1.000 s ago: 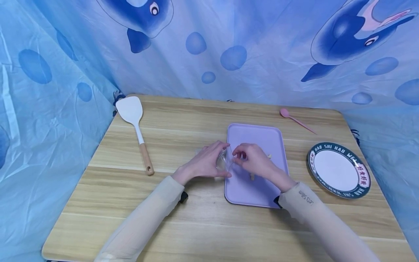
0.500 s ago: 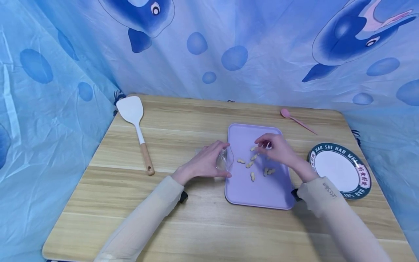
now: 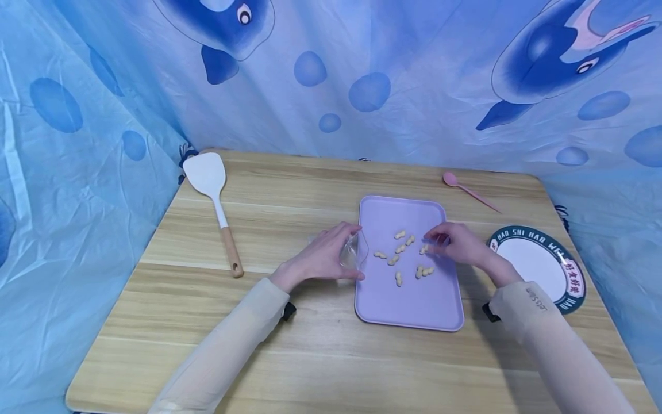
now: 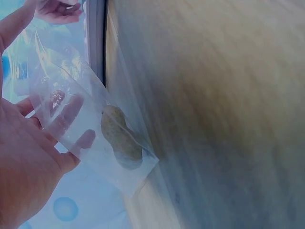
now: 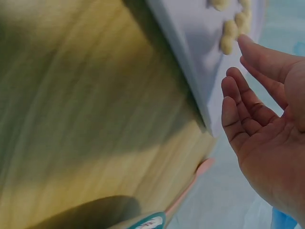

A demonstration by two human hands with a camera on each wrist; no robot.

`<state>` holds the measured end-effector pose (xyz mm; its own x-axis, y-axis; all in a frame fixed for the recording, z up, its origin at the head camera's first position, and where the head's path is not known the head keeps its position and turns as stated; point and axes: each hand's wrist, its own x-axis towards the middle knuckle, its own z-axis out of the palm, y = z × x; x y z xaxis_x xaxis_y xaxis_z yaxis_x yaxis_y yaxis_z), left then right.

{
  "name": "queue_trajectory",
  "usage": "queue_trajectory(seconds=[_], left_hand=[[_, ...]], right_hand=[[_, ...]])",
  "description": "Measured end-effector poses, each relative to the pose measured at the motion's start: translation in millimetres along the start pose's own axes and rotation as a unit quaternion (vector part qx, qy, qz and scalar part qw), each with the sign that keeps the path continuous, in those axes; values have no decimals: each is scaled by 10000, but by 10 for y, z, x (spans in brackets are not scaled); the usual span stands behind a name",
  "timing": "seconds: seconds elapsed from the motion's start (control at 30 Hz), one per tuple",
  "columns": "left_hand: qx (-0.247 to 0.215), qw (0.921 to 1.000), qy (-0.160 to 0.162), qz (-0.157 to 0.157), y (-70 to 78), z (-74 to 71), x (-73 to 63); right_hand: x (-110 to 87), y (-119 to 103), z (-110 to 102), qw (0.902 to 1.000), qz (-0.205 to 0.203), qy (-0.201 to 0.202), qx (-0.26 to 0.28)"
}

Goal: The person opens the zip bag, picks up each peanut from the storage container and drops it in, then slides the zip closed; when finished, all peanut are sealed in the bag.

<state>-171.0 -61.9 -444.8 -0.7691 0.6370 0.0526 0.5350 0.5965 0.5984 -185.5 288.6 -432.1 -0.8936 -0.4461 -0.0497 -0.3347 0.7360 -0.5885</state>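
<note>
My left hand [image 3: 324, 256] holds a clear plastic bag [image 3: 350, 253] by the tray's left edge, thumb and fingers spread around its mouth. In the left wrist view, a peanut in its shell [image 4: 121, 138] shows inside the bag. Several more peanuts [image 3: 399, 279] lie scattered on a purple tray [image 3: 408, 307]. My right hand [image 3: 459, 246] is over the tray's right side, its fingertips close beside one peanut [image 3: 423, 249]. The right wrist view shows its thumb and fingers apart, with nothing seen between them.
A white spatula [image 3: 207, 175] with a wooden handle lies on the left of the wood-grain table [image 3: 289, 356]. At the right, behind my right forearm, is a green-rimmed plate [image 3: 532, 267]. A pink spoon [image 3: 468, 190] rests near the back edge, before a blue curtain [image 3: 414, 132].
My right hand has moved away from the bag's mouth, across the tray to the right, and lowered beside a peanut. The left hand and the bag have stayed in place.
</note>
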Motion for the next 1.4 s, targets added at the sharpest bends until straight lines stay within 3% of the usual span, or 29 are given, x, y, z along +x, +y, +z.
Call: queue_trajectory(seconds=[0.13,0.53,0.97,1.4], left_hand=[[8,10000,-8,-25,-5,1,-10],[13,10000,-32,-49,-2,-4,-15],[17,9999,-81,-86,-12,7,-15],[59,9999,-89,-72,-10,5,-7]], right_hand=[[-24,26,65,9998,115,-133,8],[-32,69,123,9997,-31,-26,-230],[-33,55,142,9998,127,36,-150],[63,-126,64,9980,-423,439,-148]])
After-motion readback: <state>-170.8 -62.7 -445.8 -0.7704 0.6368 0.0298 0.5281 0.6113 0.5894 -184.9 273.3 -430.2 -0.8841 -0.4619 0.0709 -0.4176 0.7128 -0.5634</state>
